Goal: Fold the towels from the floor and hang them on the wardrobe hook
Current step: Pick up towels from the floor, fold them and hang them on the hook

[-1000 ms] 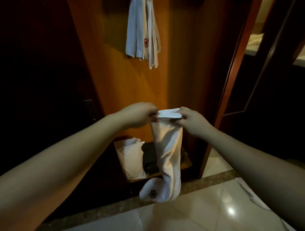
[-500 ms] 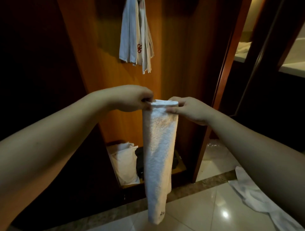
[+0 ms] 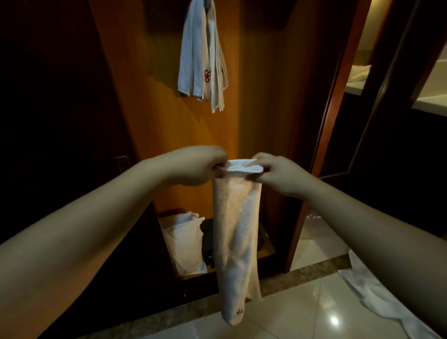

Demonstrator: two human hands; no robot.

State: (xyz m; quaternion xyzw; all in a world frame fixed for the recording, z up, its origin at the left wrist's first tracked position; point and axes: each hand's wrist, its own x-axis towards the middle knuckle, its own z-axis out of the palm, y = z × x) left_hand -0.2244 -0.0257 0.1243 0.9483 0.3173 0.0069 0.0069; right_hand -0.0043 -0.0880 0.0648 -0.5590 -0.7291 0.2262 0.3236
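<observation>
Hanging straight down between the two hands, a white towel (image 3: 235,232) is folded into a long narrow strip, its top edge held level in front of the wardrobe (image 3: 154,135). The left hand (image 3: 193,167) pinches the top left corner with curled fingers, knuckles turned up, and the right hand (image 3: 278,175) pinches the top right corner in the same way, thumb and fingers closed on the cloth. The folded layers gape a little at the top between the two grips. The strip's lower end hangs in front of the floor (image 3: 302,307), where a small dark mark shows near its tip; whether it touches the tiles cannot be told. Higher up, several folded white towels, the hung towels (image 3: 202,55), dangle together from a hook (image 3: 208,2) on the wooden panel, one of them bearing a red emblem. Low in the open wardrobe, behind the held strip, a white bag (image 3: 186,242) stands on the bottom shelf beside a dark object too dim to name. At the lower right, a loose towel (image 3: 382,297) lies crumpled on the glossy tiles, partly hidden by the right forearm. A dark stone strip runs across the floor along the wardrobe's base.
</observation>
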